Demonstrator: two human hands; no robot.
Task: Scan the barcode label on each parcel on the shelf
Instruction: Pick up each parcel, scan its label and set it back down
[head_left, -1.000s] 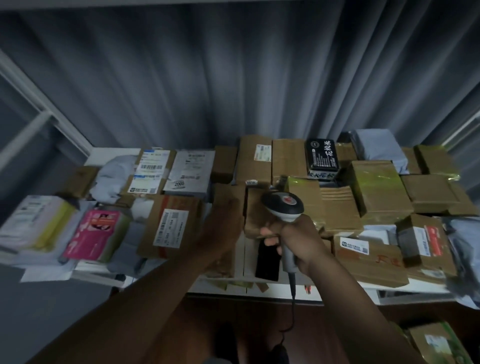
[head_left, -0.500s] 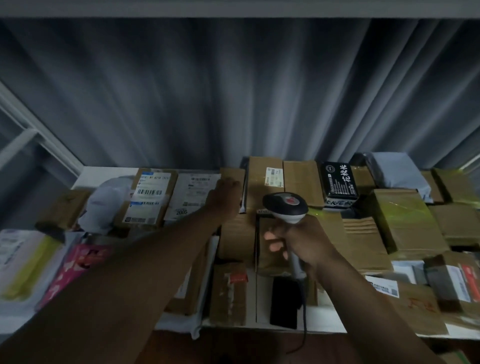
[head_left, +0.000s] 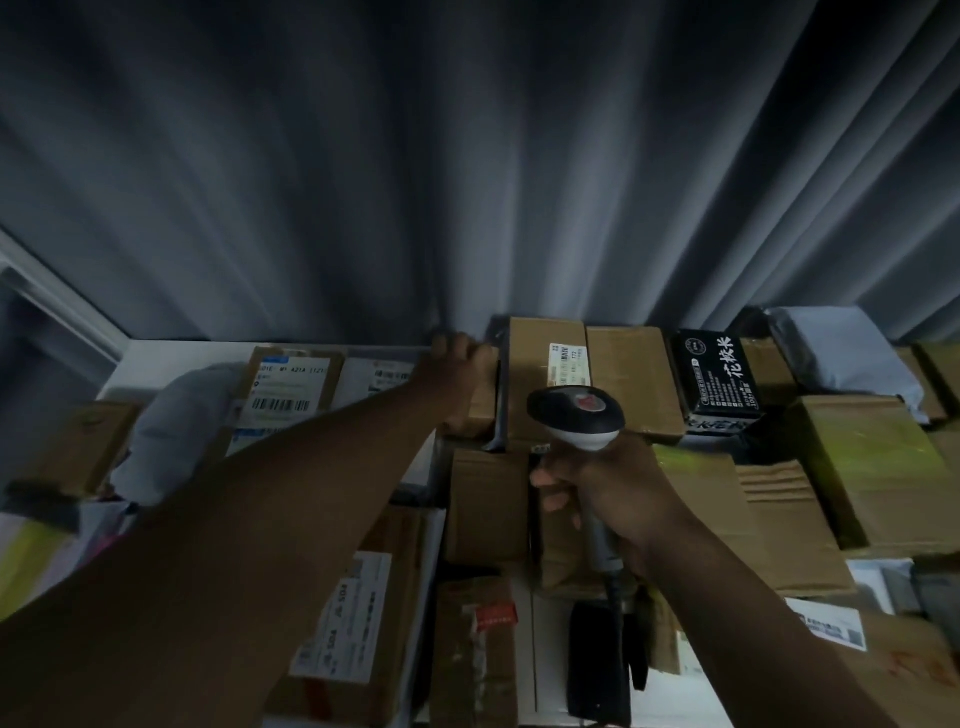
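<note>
Many cardboard parcels lie packed on a white shelf (head_left: 156, 358). My right hand (head_left: 608, 493) grips the handle of a barcode scanner (head_left: 576, 415), whose dark head with a red mark points toward the back row. In front of it lies a tall brown box with a small white barcode label (head_left: 566, 358). My left hand (head_left: 457, 374) reaches far back and holds the rear edge of a small brown box (head_left: 480, 410) beside that tall box. My left arm crosses over the parcels on the left and hides parts of them.
A labelled brown parcel (head_left: 288, 389) and a grey soft bag (head_left: 171, 426) lie at the left. A black packet with white characters (head_left: 717, 379) and yellow-taped boxes (head_left: 872, 457) sit at the right. A grey curtain (head_left: 467, 182) hangs right behind the shelf.
My left hand has moved from the front parcels to the back row and taken hold of a small brown box. The scanner has moved forward with my right hand. The view has tilted up.
</note>
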